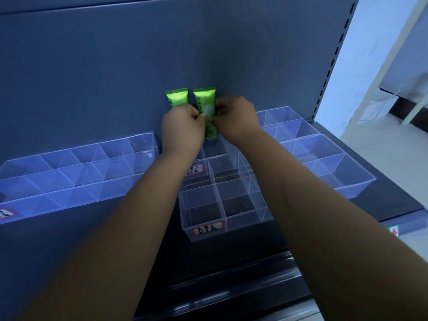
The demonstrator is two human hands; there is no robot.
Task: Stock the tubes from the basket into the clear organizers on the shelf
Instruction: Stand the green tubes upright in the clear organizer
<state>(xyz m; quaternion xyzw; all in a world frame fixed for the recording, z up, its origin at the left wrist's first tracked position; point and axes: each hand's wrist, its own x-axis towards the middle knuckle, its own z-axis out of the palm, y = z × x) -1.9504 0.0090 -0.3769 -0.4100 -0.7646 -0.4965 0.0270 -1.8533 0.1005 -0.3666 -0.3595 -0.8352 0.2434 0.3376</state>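
Two hands (pixel 183 128) (pixel 236 117) grip two upright green tubes (pixel 176 98) (pixel 203 100).

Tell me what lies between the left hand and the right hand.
The right green tube, upright, pinched by the left hand and right hand from either side, seen in the head view.

The left green tube (pixel 176 98) and the right green tube (pixel 204 105) stand upright, just beside each other, crimped ends up, at the rear of the middle clear organizer (pixel 222 205) on the shelf (pixel 393 201).
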